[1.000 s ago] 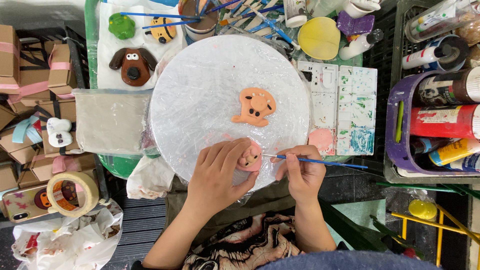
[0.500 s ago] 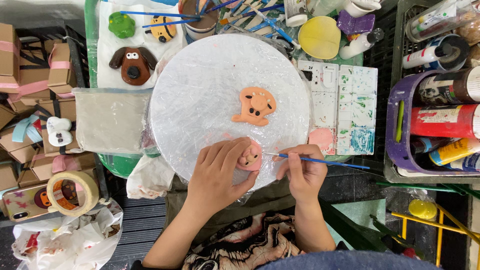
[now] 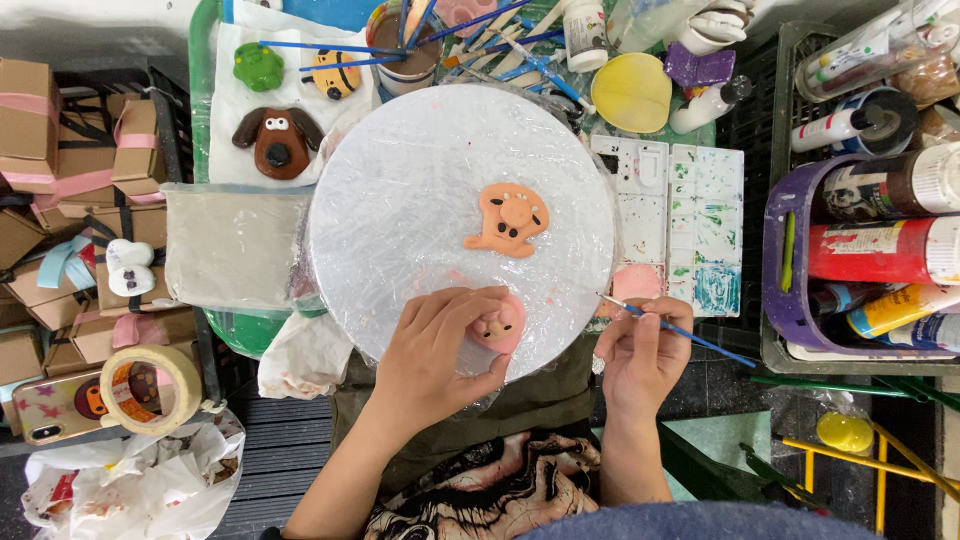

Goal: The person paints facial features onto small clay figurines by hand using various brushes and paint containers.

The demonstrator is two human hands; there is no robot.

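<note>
A cup [image 3: 408, 55] at the top of the counter [image 3: 215, 60] holds a bundle of blue-handled brushes, their handles fanning out over the things around it. To the right, a purple tub [image 3: 790, 250] holds large paint bottles lying on their sides, and a dark crate [image 3: 795, 60] above it holds more tubes and bottles. Two white palette trays [image 3: 668, 190] lie side by side just beside the round board, their wells stained green, blue and pink. The round board [image 3: 400, 190], wrapped in clear film, fills the middle; an orange clay figure [image 3: 508, 220] lies alone near its centre, with bare film all around it. At the board's near edge the left hand [image 3: 440, 350] grasps a small pink clay figure [image 3: 499, 325], fingers curled over its top. The right hand [image 3: 640, 350] sits just off the board's right edge, pinching a thin blue-handled brush [image 3: 680, 330] whose tip points left toward the pink figure but stops short of it. Little room is left at the edges: a white cloth at upper left carries a brown dog figure [image 3: 279, 138], a green figure [image 3: 257, 65] and a yellow striped one [image 3: 333, 73]. Cardboard boxes [image 3: 60, 150] with pink tape crowd the far left, with a roll of masking tape [image 3: 150, 388] and a phone [image 3: 55, 405] below them.
</note>
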